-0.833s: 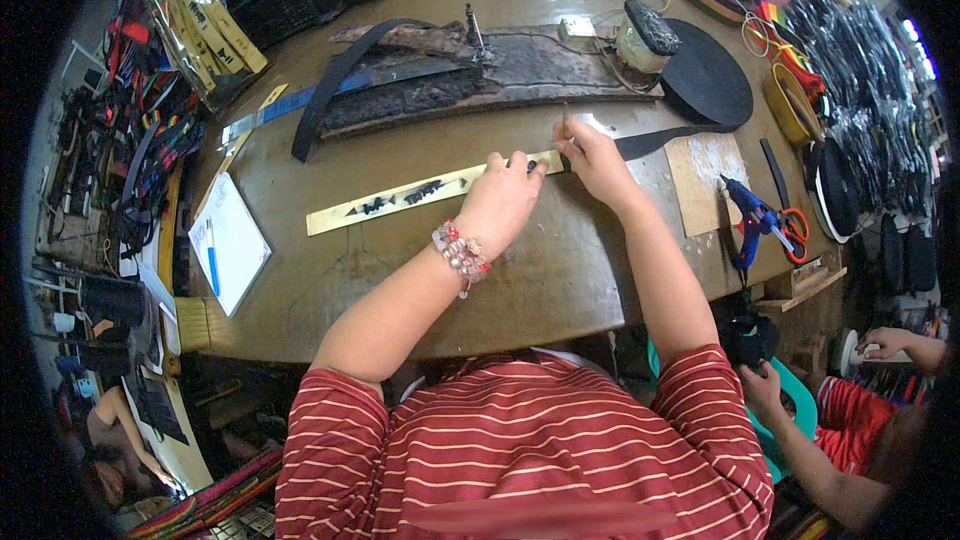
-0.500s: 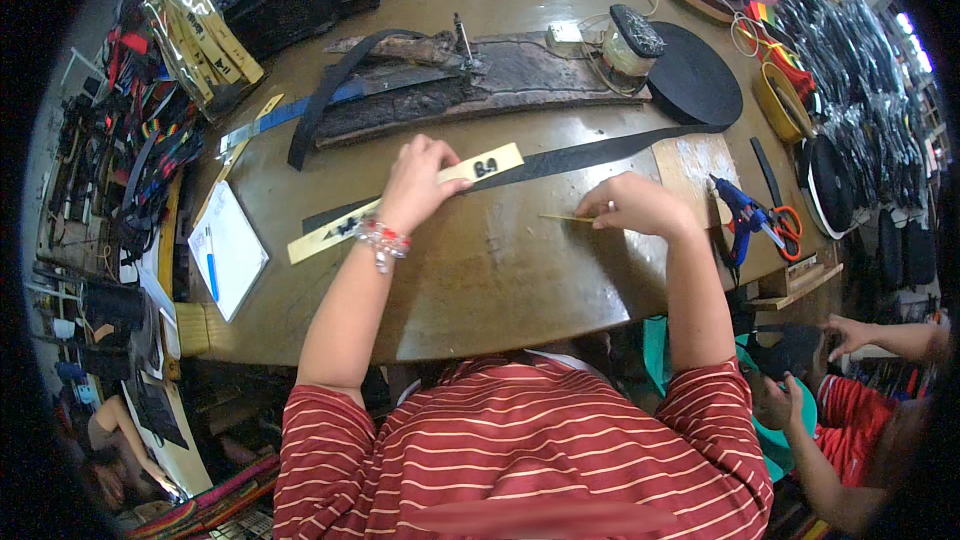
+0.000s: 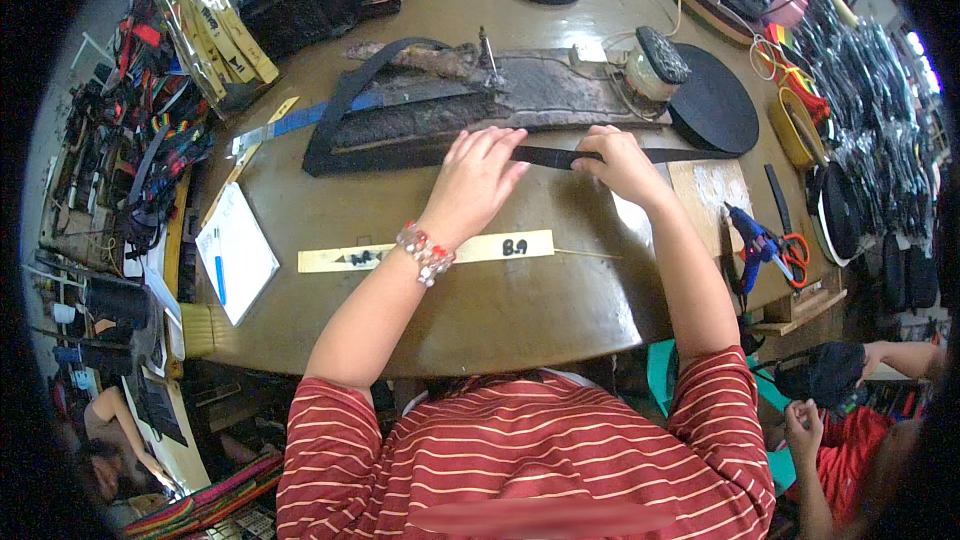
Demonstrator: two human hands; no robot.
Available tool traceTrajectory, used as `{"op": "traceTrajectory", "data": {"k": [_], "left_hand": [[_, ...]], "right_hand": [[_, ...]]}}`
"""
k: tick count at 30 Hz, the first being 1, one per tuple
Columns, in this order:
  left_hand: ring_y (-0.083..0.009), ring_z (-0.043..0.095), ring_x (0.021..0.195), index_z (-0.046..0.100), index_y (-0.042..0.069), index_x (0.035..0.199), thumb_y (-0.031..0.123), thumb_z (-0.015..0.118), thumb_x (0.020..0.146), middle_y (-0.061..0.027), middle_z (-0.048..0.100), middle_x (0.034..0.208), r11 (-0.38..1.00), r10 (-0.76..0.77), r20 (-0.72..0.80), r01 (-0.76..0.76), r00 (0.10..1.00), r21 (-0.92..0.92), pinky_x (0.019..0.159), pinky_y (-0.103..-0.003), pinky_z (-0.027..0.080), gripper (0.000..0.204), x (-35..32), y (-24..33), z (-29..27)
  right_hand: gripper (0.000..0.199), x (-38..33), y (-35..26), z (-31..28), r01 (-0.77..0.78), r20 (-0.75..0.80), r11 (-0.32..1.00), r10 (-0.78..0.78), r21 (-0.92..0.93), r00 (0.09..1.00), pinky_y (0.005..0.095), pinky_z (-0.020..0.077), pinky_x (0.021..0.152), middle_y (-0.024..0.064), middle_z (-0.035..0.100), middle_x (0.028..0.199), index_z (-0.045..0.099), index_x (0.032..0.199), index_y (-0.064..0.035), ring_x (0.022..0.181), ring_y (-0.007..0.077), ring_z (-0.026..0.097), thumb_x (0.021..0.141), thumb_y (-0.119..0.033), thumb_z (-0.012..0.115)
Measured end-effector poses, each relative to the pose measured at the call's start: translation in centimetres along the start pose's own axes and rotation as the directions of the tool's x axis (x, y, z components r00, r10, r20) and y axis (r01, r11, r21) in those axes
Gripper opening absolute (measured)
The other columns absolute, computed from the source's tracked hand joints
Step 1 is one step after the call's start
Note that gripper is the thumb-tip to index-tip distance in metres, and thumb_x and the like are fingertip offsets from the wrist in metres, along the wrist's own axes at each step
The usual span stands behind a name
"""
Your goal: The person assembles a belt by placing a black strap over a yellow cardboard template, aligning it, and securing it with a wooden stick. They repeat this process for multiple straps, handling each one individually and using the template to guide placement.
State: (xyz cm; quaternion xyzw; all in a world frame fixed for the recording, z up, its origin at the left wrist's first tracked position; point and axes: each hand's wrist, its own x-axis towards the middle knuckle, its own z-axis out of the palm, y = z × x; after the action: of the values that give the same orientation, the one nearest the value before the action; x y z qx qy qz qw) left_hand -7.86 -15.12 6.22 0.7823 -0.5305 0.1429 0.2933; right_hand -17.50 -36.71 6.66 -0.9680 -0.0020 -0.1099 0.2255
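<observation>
A long black webbing strap [image 3: 375, 159] runs across the table from a large black roll [image 3: 713, 100]. My left hand [image 3: 478, 180] is on it, the strap passing between thumb and fingers. My right hand [image 3: 622, 168] pinches the same strap farther right, fingers curled round it. Between the hands the strap is slightly slack and twisted. Nearer to me lies a pale yellow measuring strip [image 3: 470, 248] with dark marks, partly under my left wrist. A thin yellowish stick [image 3: 590, 253] lies at its right end.
Behind the strap is a dark, worn board [image 3: 560, 90] with a metal post and a blue ruler [image 3: 300, 118]. A glass jar [image 3: 650, 75] stands on it. A notepad with a pen [image 3: 236, 255] lies left; a blue glue gun [image 3: 750, 238] and orange scissors [image 3: 795, 258] right. Another person sits lower right.
Both hands have let go of the yellow strip and thin stick, now lying on the table. They have moved onto the black strap, whose left part has shifted back towards the board.
</observation>
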Motion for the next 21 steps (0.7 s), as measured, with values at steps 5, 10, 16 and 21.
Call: {"op": "traceTrajectory", "data": {"k": [5,10,16,21], "left_hand": [[-0.0309,0.059,0.082,0.061,0.001,0.087,0.024,0.059,0.086,-0.0136,0.060,0.086,0.966,-0.199,0.178,0.224,0.964,-0.130,0.073,-0.037,0.047,0.023,1.9,-2.4,-3.9],[-0.0176,0.061,0.069,0.064,-0.001,0.083,0.025,0.064,0.083,-0.0121,0.065,0.075,0.909,-0.245,0.043,0.245,0.969,-0.336,0.066,-0.030,0.047,0.026,5.9,-6.3,-6.7],[-0.0161,0.061,0.070,0.067,0.001,0.086,0.029,0.066,0.081,-0.0096,0.067,0.077,0.861,-0.327,0.219,0.385,0.919,-0.331,0.067,-0.029,0.047,0.029,11.6,-11.5,-3.6],[-0.0082,0.056,0.066,0.067,-0.002,0.085,0.030,0.066,0.083,-0.0037,0.065,0.073,0.803,-0.342,0.346,0.463,0.874,-0.375,0.064,-0.025,0.046,0.032,11.4,-13.6,-2.1]], "right_hand": [[0.025,3.6,-3.9,-1.2,0.080,0.077,0.980,-0.095,0.182,0.992,0.0380,0.0443,0.075,0.0175,0.059,0.085,0.063,0.089,0.0039,0.085,0.0345,0.057,0.075,-0.016,0.069],[0.032,10.7,-4.3,-5.4,0.079,0.158,0.987,-0.101,0.141,0.982,0.0366,0.0457,0.072,0.0172,0.064,0.083,0.065,0.090,0.0035,0.079,0.0265,0.061,0.077,-0.026,0.070],[0.040,16.7,-0.2,-4.9,-0.183,0.233,0.980,0.161,0.075,0.959,0.0337,0.0451,0.067,0.0121,0.065,0.075,0.066,0.091,0.0026,0.068,0.0195,0.057,0.082,-0.036,0.065],[0.039,17.5,1.2,-3.6,-0.321,0.379,0.922,0.223,0.218,0.898,0.0263,0.0349,0.051,-0.0002,0.050,0.062,0.066,0.080,0.0009,0.056,0.0105,0.043,0.083,-0.038,0.064]]}}
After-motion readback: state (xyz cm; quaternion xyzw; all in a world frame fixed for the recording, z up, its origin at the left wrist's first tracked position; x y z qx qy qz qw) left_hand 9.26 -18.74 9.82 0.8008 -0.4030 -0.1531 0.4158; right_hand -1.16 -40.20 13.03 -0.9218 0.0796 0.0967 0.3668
